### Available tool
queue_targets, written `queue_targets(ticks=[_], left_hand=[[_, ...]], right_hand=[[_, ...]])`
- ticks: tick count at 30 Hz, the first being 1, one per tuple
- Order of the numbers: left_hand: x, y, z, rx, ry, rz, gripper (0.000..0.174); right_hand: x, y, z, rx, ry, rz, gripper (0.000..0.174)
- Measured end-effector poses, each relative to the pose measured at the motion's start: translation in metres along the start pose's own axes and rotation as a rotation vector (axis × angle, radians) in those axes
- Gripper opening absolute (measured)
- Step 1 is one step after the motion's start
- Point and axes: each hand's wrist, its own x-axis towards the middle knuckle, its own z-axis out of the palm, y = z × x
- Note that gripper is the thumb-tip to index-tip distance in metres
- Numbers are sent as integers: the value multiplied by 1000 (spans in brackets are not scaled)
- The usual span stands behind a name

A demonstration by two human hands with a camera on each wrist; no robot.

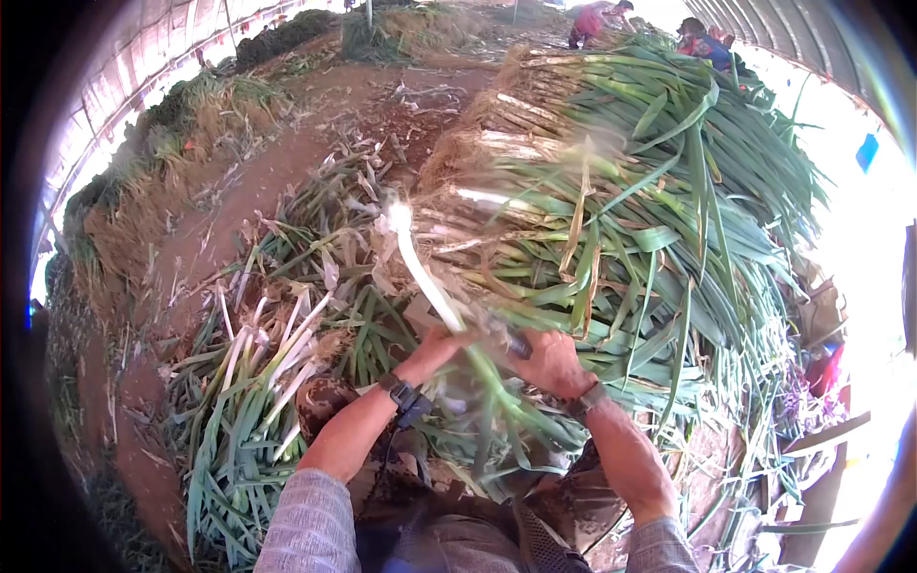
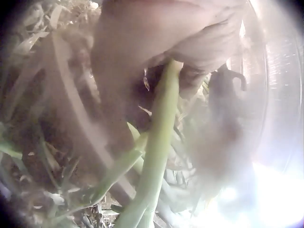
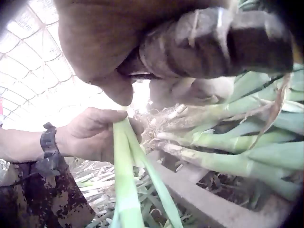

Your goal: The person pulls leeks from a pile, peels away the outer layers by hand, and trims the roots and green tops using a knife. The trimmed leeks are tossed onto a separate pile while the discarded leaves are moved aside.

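My left hand (image 1: 435, 351) grips a long green onion (image 1: 417, 267) by the middle of its stalk. Its white root end points up and away, and its green leaves trail toward my lap. In the right wrist view, the left thumb and fingers wrap the pale green stalk (image 3: 124, 180) where the leaves fork. Close beside it, my right hand (image 1: 551, 363) holds a thick, dark, banded tool handle (image 3: 256, 42); I cannot tell what kind of tool it is. The tool's far end is blurred in the left wrist view.
A large heap of green onions (image 1: 650, 191) lies ahead and right, roots leftward. More onions (image 1: 248, 382) lie at my left beside loose peelings (image 1: 334, 210). A wooden bar (image 3: 199, 199) runs below the hands. Two people (image 1: 597, 21) are at the far end of the heap.
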Motion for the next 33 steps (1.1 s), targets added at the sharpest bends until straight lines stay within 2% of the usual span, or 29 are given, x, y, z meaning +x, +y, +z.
queue_targets(ticks=[1,3,7,9,10,12,13,15,16,17,19,22,23,25,26,28,30,32,33], left_hand=[[-4,5,2,4,0,0,30],[-14,15,7,-136,-126,-138,29],[-4,-1,-2,-219,-69,-39,27],[6,-3,-16,-422,327,121,23],[5,6,-24,-496,341,128,25],[23,-1,-52,-666,435,116,29],[25,5,-54,-602,475,120,32],[21,11,-54,-372,550,127,41],[21,9,-55,-373,547,122,41],[21,9,-54,-287,573,146,43],[23,8,-55,-185,620,195,48],[13,19,-42,-197,659,229,41],[17,12,-48,-195,660,233,41],[29,-3,-59,-197,607,383,33],[27,-3,-59,-195,603,387,33],[9,20,-43,-390,346,323,26],[12,22,-36,-438,398,363,25],[13,25,-39,-691,269,364,25],[16,21,-43,-691,269,364,25]], right_hand=[[0,2,1,3,3,0,46],[0,4,0,40,-3,-92,45],[-7,6,-4,42,3,-12,38],[-13,25,3,-12,-89,-18,41],[-17,24,-4,-5,-101,-25,41],[-27,22,-17,15,-294,-64,42],[-29,30,-14,-48,-394,-55,43],[-36,33,-7,-81,-370,-19,42],[-39,33,-8,-124,-343,21,42],[-38,33,-13,-78,-396,73,42],[-40,35,-11,-106,-376,70,41],[-40,32,-6,-119,-338,44,41],[-39,31,-4,-115,-325,25,42],[-37,33,2,-89,-289,31,41],[-36,35,3,-65,-254,38,41],[-33,31,-2,-47,-241,29,41],[-30,27,-3,-27,-232,13,42],[-30,24,-1,-41,-181,-80,41],[-28,25,-1,-41,-181,-79,41]])
